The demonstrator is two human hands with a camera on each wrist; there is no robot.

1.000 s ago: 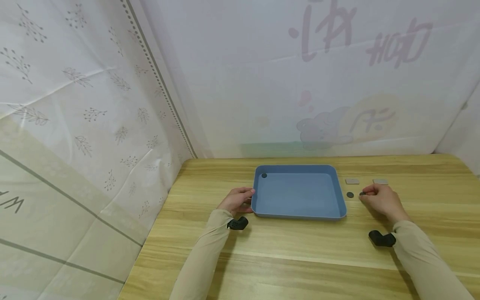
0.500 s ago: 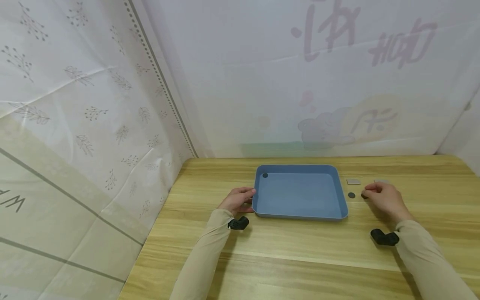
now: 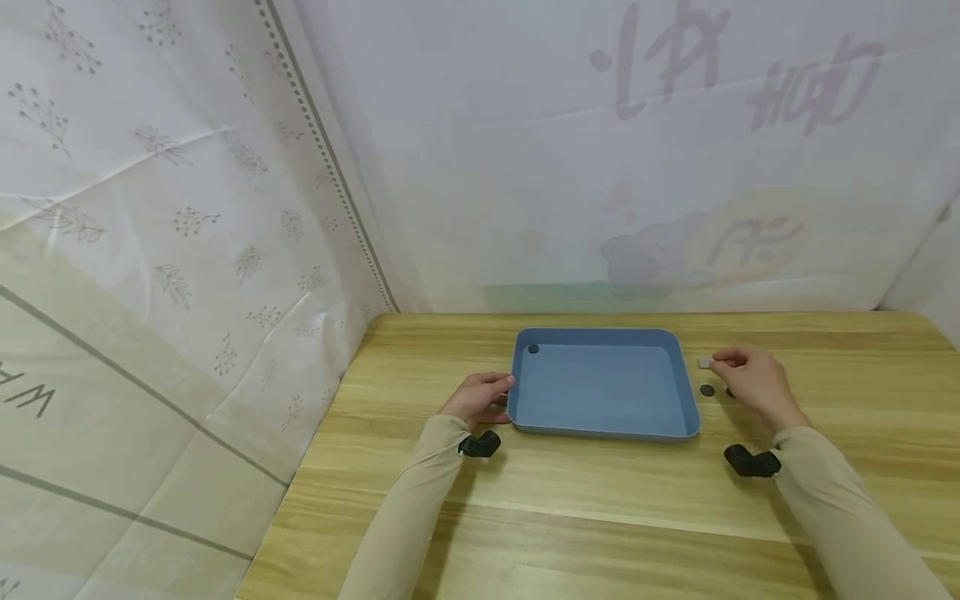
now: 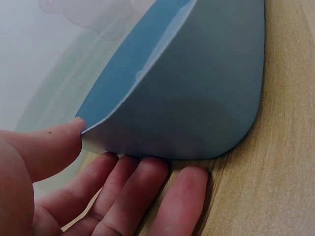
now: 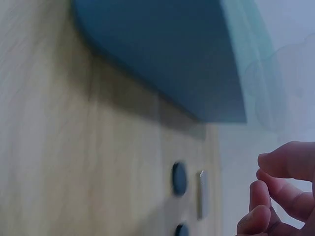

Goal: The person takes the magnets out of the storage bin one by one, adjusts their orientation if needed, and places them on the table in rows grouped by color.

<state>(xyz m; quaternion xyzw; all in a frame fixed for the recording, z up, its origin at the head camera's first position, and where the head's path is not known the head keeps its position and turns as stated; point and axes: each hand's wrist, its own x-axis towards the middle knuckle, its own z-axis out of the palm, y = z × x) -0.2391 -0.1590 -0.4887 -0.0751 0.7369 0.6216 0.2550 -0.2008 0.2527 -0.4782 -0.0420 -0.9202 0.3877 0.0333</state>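
Observation:
A shallow blue rectangular tray (image 3: 607,387) stands on the table, with one dark round disc (image 3: 533,349) inside its far left corner. My left hand (image 3: 474,398) holds the tray's left side; in the left wrist view its thumb rests at the rim and its fingers touch low on the outer wall. To the right of the tray, my right hand (image 3: 753,379) hovers by a thin grey rectangular piece (image 3: 705,363). Its fingers are loosely bent, and the right wrist view shows nothing between them. Below lie two more dark discs (image 3: 707,390), the right one partly covered by the hand.
The wood-grain table (image 3: 600,508) meets a pale printed cloth (image 3: 525,167) at its back edge. Another patterned cloth (image 3: 172,250) hangs along the left side. Black wrist-worn cameras (image 3: 752,461) sit at both cuffs.
My right hand has left the right-hand disc and moved up and left to the grey piece. The second grey piece is now hidden behind it. The left hand stays on the tray.

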